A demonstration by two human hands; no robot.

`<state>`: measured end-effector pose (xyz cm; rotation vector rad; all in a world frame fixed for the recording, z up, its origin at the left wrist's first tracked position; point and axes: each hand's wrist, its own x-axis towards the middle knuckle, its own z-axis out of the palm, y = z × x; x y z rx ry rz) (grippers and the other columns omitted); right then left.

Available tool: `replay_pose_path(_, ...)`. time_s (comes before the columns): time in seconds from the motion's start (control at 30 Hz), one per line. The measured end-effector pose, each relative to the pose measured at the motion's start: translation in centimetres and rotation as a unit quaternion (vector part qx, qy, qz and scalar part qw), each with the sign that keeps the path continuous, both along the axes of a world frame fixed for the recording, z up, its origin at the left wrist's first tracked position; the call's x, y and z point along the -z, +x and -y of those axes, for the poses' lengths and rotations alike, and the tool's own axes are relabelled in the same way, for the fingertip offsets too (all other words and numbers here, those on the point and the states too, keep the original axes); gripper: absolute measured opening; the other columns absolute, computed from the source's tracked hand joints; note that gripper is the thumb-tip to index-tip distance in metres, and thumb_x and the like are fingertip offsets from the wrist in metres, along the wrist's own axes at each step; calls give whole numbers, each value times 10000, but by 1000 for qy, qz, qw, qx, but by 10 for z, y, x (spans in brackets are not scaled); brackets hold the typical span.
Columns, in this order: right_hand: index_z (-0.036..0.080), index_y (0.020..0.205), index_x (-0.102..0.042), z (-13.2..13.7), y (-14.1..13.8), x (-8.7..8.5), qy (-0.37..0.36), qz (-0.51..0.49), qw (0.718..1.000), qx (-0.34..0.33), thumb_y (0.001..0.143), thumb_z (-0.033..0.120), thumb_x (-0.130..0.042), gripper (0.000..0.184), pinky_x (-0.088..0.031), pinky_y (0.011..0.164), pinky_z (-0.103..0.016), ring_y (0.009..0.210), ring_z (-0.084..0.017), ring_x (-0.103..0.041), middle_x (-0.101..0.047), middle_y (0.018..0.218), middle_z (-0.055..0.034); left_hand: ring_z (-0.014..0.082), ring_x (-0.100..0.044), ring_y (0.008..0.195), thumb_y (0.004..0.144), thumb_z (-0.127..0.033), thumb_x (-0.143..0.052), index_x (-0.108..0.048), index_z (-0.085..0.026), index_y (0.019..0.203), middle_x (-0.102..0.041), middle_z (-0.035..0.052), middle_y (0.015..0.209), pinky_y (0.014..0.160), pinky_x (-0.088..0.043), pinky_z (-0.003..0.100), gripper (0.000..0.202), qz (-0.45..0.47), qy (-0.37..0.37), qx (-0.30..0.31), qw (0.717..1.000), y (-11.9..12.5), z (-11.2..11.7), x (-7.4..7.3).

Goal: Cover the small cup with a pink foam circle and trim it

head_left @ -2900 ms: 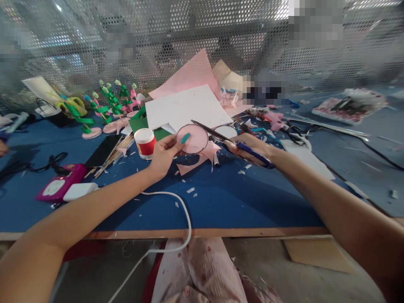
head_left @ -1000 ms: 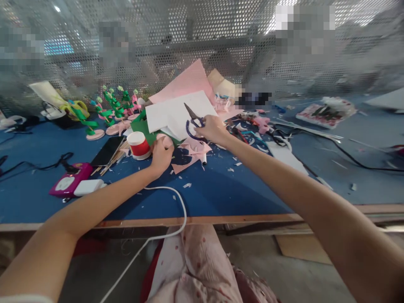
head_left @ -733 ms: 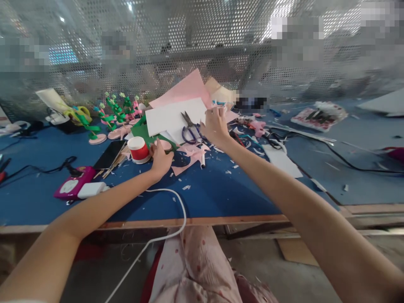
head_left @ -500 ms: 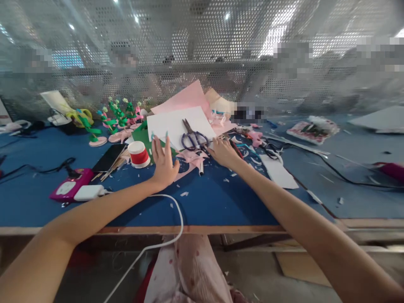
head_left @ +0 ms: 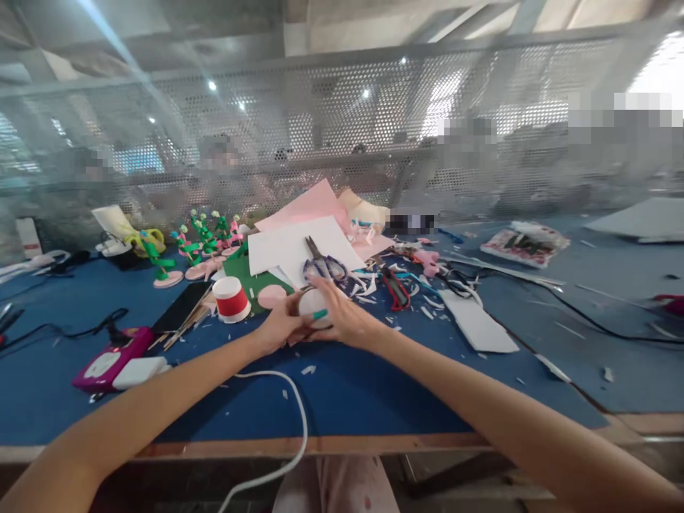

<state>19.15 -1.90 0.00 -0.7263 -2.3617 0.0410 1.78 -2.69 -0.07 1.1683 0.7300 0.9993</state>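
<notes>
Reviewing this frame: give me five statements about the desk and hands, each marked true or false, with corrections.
1. The scissors lie on the white paper. True.
2. The left hand holds the red-and-white container. False: it and the right hand hold a white round piece.
3. The pink disc lies right of that container. True.
4. The power strip is yellow. False: it is purple.
5. The white cable crosses the blue table's front edge. True.

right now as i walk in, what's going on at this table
A person holds a round white piece between the left hand and the right hand over the blue table. Scissors lie just beyond the hands, on the white sheet. A pink disc lies beside the red and white tub.
</notes>
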Motion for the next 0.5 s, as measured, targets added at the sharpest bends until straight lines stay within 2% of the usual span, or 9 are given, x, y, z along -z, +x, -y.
replay_pose_path(0.07,115,1448,-37,6,-6,1,-10,18,999,-48,656,670,-596,1117,-310,1063,-458,1343,-309,-286,-305,1411,-244,135,-630,681,491,-222,-836,-584,-133,944,-661,16,780,648,-536,258,526,-20,-2,-19,1000,2,1,-1)
replay_pose_path(0.13,125,1445,-29,1,1,-3,-13,-1,999,-38,650,691,-587,1124,-323,1052,-454,1327,-305,-311,-278,1425,-240,145,-639,691,506,-203,-819,-573,-131,949,-655,26,824,603,-548,251,513,-21,-12,-60,998,2,2,-3)
replay_pose_path(0.2,98,1411,-171,-13,21,-12,11,-43,997,57,764,634,-507,905,-293,1064,-468,1308,-300,-326,-319,1396,-239,161,-657,685,572,-196,-775,-529,-162,1071,-629,61,1010,518,-554,262,557,-45,-23,-113,992,2,3,-5)
replay_pose_path(0.23,82,1357,-286,-22,36,-16,29,-60,988,140,825,570,-454,742,-275,1063,-485,1287,-306,-340,-377,1343,-240,162,-663,658,612,-195,-745,-494,-183,1140,-595,81,1108,470,-547,265,585,-61,-25,-130,989,2,4,-6)
replay_pose_path(0.3,36,1247,-412,-41,69,-22,45,-88,932,348,833,472,-473,605,-262,1028,-544,1246,-359,-344,-421,1270,-266,152,-664,592,673,-177,-689,-427,-208,1234,-540,108,1203,420,-538,262,620,-83,-25,-138,987,2,5,-10)
replay_pose_path(0.33,2,1223,-423,-48,85,-23,38,-95,887,451,815,431,-508,599,-264,1007,-561,1241,-387,-328,-406,1272,-290,150,-665,581,689,-162,-670,-423,-203,1242,-540,113,1197,416,-541,257,607,-90,-27,-135,986,2,6,-11)
replay_pose_path(0.4,-65,1202,-420,-58,115,-22,-17,-94,789,607,789,397,-561,636,-297,970,-543,1226,-419,-328,-387,1262,-338,146,-669,596,710,-136,-643,-450,-181,1218,-552,111,1162,445,-563,251,545,-100,-22,-126,987,3,8,-13)
replay_pose_path(0.43,-73,1199,-422,-60,127,-21,-53,-94,749,654,776,414,-586,665,-323,947,-527,1205,-422,-353,-404,1242,-342,142,-668,600,709,-127,-642,-467,-173,1198,-561,106,1140,454,-571,249,521,-102,-20,-122,987,3,9,-14)
replay_pose_path(0.5,-84,1178,-443,-63,143,-17,-89,-91,728,673,746,396,-633,674,-355,898,-520,1155,-433,-405,-443,1191,-355,136,-664,593,698,-118,-651,-485,-172,1168,-573,93,1103,444,-572,242,502,-106,-16,-106,989,3,10,-13)
